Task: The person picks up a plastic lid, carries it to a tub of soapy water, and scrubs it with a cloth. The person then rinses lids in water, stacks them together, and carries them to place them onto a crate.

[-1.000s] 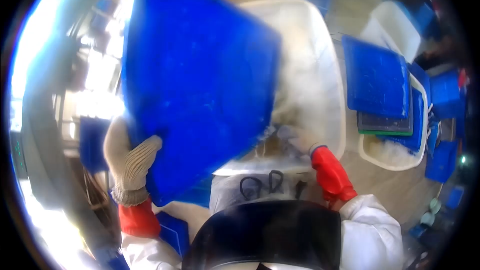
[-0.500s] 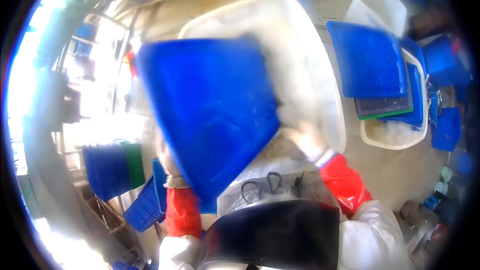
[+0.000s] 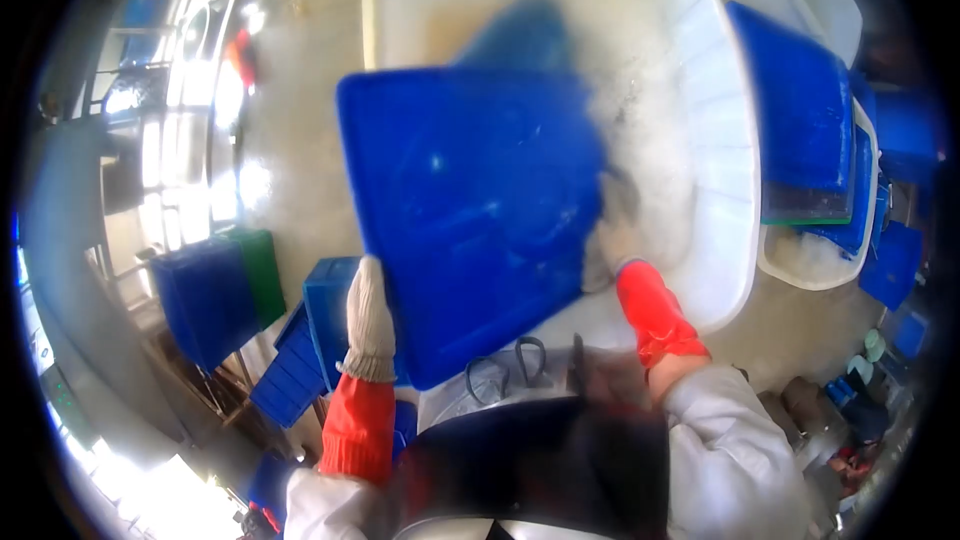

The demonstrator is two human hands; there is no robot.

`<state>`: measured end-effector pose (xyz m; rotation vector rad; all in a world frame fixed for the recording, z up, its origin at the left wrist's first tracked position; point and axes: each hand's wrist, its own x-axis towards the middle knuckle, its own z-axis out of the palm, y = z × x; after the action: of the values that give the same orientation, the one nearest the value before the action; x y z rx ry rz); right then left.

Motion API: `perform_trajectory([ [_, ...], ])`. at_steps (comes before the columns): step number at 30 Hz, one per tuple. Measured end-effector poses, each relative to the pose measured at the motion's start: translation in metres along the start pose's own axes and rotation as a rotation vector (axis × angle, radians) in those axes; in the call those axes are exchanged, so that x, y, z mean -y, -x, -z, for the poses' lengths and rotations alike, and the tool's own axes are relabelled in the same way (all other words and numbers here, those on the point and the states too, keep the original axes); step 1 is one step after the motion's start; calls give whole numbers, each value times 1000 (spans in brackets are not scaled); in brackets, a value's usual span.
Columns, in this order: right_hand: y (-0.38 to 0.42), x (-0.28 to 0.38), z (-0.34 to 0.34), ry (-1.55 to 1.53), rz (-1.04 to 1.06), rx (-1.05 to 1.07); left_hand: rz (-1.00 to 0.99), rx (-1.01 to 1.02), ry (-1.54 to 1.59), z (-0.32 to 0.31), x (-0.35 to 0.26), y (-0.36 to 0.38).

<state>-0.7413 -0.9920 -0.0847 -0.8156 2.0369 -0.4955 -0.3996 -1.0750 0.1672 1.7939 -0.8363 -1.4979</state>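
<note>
I hold a large blue plastic tray (image 3: 470, 210) bottom-up over a big white tub (image 3: 725, 170). My left hand (image 3: 368, 325), in a knitted glove with a red cuff, grips the tray's near left edge. On the tray's right edge sits my right hand (image 3: 612, 240), gloved the same way. The tray's far end dips into the tub, where something blue shows blurred behind it. The tub holds a pale, wet-looking mass.
A stack of blue trays (image 3: 800, 110) rests on a smaller white tub (image 3: 805, 265) at the right. Blue crates (image 3: 205, 295) and a blue basket (image 3: 310, 340) stand on the floor at the left. Scissors (image 3: 505, 365) hang at my dark apron.
The tray has come down from high at the left to lie over the tub, its far end dipping in. My right hand moved from the tub's near side onto the tray's right edge.
</note>
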Motion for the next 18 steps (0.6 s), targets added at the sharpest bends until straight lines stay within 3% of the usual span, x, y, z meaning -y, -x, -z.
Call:
perform_trajectory([
  [2, 26, 27, 12, 226, -244, 102, -53, 73, -47, -26, -4, -21],
  [4, 58, 82, 4, 317, -227, 270, -136, -5, -183, -48, 0, -42],
  [7, 109, 164, -2, 328, 187, 521, -138, -77, -257, -57, 1, -46],
  [9, 138, 231, -7, 54, 433, 390, -177, -42, -309, -46, 5, -46],
  [11, 120, 281, -16, -87, 930, 74, -14, -91, 151, -42, 12, -40],
  [12, 97, 306, -17, -105, 1088, -11, 160, -128, 603, -41, 9, -30],
  [13, 75, 332, -18, -115, 1242, -108, 114, 188, 301, -13, -3, -13],
  [14, 57, 348, -21, -141, 1249, -67, 32, 117, 38, -9, -21, 2],
  [16, 17, 373, 2, -24, 913, 203, 4, 8, -79, 8, -43, 26],
  [18, -6, 365, 23, -127, 857, 256, -26, -48, -46, 33, -52, 47],
])
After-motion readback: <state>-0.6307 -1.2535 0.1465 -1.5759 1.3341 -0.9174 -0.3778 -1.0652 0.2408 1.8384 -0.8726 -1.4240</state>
